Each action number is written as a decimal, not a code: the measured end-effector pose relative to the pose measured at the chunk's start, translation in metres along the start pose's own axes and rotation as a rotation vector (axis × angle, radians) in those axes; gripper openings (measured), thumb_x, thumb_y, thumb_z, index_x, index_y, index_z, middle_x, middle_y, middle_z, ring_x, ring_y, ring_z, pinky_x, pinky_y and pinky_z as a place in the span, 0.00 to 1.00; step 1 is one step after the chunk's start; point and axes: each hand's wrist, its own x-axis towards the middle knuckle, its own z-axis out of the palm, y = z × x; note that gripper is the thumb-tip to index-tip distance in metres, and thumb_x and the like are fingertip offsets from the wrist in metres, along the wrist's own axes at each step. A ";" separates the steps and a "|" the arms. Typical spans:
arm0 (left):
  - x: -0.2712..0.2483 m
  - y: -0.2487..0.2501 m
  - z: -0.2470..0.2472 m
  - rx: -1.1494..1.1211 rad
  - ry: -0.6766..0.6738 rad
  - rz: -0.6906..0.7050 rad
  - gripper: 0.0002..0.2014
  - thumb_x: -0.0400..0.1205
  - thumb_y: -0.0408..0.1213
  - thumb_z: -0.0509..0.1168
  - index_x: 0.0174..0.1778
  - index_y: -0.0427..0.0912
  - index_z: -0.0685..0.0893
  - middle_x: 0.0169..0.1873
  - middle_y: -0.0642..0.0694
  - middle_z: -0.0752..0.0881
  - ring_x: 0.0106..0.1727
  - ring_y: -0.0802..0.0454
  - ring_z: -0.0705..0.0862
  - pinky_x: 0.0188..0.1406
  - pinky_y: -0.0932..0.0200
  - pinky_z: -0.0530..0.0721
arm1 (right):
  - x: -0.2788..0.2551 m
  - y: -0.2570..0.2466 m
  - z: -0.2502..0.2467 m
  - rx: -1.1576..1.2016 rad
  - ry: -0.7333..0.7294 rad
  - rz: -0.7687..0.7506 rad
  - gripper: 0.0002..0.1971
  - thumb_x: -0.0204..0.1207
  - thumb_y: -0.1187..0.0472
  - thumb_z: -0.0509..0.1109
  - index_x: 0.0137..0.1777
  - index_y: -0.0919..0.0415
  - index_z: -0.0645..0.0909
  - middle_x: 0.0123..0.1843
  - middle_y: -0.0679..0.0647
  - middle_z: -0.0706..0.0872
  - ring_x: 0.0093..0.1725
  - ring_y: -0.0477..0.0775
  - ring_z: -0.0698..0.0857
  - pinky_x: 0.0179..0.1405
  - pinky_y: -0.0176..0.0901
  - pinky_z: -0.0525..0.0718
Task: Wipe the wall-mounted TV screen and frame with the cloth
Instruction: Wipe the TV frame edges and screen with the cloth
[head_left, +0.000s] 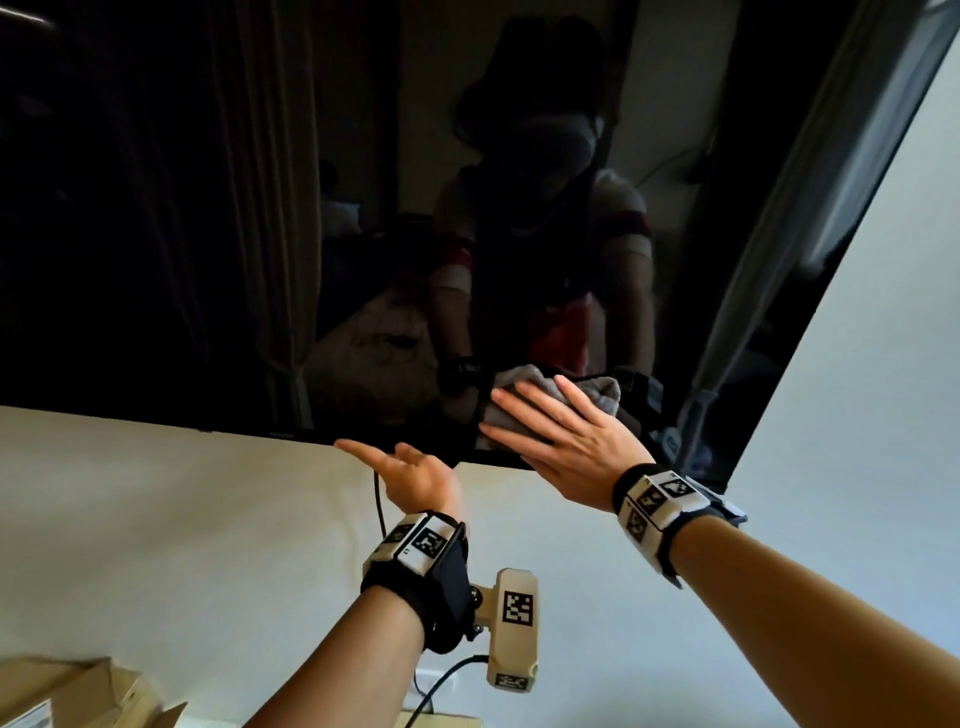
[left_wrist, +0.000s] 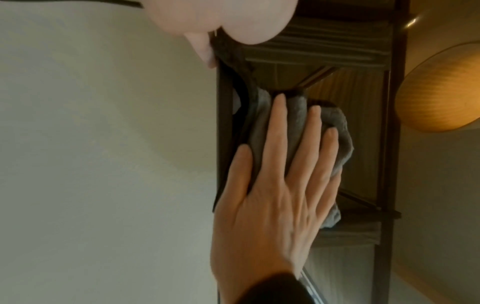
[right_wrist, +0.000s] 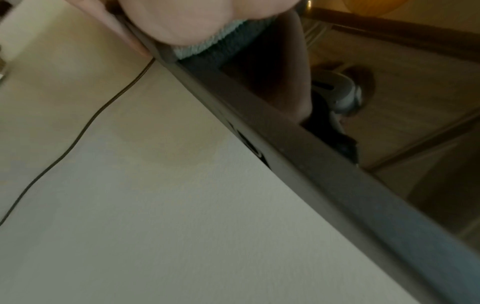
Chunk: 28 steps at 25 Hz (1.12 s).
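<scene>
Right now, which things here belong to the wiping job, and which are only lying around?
Job:
- TV, screen and frame
- cloth
- right hand, flat on the cloth
- left hand, open below the frame

Lying about:
- cable on the wall
- boxes, bottom left

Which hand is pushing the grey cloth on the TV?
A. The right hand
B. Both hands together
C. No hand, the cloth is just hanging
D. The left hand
A: the right hand lies flat with straight fingers on the grey cloth, pressing it against the lower edge of the TV, while the left hand hovers below the frame, touching no cloth.
</scene>
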 end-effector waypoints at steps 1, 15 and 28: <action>-0.005 0.000 0.002 0.016 -0.013 -0.005 0.33 0.89 0.33 0.47 0.86 0.56 0.38 0.72 0.27 0.77 0.65 0.28 0.82 0.62 0.44 0.78 | 0.000 -0.001 0.000 0.006 0.001 0.000 0.33 0.82 0.49 0.59 0.85 0.49 0.51 0.86 0.55 0.52 0.85 0.60 0.50 0.83 0.59 0.43; -0.075 -0.021 0.055 0.060 0.038 0.031 0.31 0.90 0.36 0.47 0.86 0.56 0.39 0.66 0.23 0.80 0.61 0.27 0.83 0.56 0.49 0.78 | -0.034 0.018 0.012 0.112 0.074 0.070 0.31 0.83 0.50 0.57 0.85 0.49 0.52 0.86 0.55 0.53 0.85 0.59 0.51 0.83 0.59 0.45; -0.103 -0.051 0.090 0.156 0.029 0.195 0.32 0.89 0.35 0.48 0.86 0.55 0.41 0.79 0.31 0.70 0.73 0.28 0.76 0.71 0.42 0.73 | -0.073 0.055 0.018 0.073 0.077 0.027 0.34 0.81 0.51 0.61 0.85 0.51 0.53 0.86 0.56 0.53 0.85 0.60 0.48 0.83 0.59 0.41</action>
